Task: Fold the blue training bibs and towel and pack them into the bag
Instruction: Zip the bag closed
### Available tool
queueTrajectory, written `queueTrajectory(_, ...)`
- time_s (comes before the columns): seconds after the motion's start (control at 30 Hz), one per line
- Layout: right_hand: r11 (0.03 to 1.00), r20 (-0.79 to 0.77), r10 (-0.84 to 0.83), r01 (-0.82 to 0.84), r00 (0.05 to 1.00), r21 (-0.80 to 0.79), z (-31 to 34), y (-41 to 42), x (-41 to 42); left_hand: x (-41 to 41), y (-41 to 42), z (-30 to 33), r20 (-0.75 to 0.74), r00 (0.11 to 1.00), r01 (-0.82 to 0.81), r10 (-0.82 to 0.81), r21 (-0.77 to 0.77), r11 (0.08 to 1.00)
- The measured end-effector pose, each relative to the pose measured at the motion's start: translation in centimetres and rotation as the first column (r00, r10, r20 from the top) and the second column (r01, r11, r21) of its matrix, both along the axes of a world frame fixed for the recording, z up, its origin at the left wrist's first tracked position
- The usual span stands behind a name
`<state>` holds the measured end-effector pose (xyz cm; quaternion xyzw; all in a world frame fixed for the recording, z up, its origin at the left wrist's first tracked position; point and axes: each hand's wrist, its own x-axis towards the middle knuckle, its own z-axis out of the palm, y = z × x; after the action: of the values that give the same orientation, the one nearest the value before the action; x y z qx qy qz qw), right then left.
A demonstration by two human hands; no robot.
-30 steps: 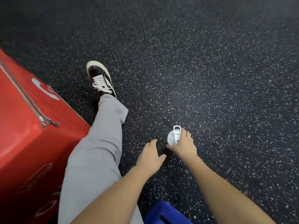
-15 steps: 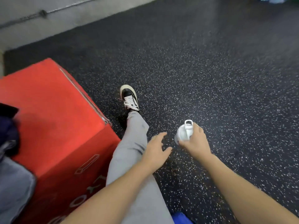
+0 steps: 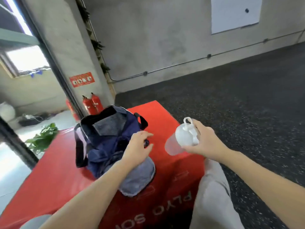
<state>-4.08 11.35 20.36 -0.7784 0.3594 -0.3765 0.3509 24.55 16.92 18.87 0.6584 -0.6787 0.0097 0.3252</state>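
Gripping a white bottle (image 3: 183, 138) in the right hand (image 3: 203, 140) beside an open navy bag (image 3: 109, 139) on a red box (image 3: 166, 119).

Right fingers and thumb curl round the white lidded bottle just under its loop handle, holding it tilted in the air above the near right corner of the red plyo box, apart from the bag. Left hand (image 3: 139, 146) holds nothing: its fingers are spread and loosely bent, hovering over the bag's near right side; whether they touch the fabric cannot be told. The bag stands on the box top with its mouth open, grey cloth (image 3: 105, 125) showing inside, and a grey flap (image 3: 137, 177) hanging over the box's front edge. Beyond lie dark speckled flooring (image 3: 239, 100), a concrete wall, and red fire extinguishers (image 3: 90, 104).
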Motion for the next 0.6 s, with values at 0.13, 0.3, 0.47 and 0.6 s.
queueTrajectory(0.13,0.990,0.028,0.143,-0.143,0.989,-0.001,0.5,1.2,6.4,7.6,2.0,3.0,0.353,0.926,-0.178,0.132,0.100,0.979)
queueTrajectory(0.3,0.960,0.036,0.277,-0.278,0.960,0.017,0.4,1.7,12.5,11.7,0.3,5.1,0.425,0.900,-0.272,0.093,0.383,0.883)
queueTrajectory(0.47,0.943,0.015,0.331,-0.332,0.943,0.042,-0.9,1.3,16.6,13.5,-1.9,5.8,0.358,0.932,-0.155,-0.051,0.524,0.838)
queueTrajectory(0.6,0.949,-0.009,0.317,-0.317,0.948,-0.001,-1.6,1.1,19.0,14.9,-1.9,10.0,0.151,0.987,-0.029,-0.051,0.482,0.876)
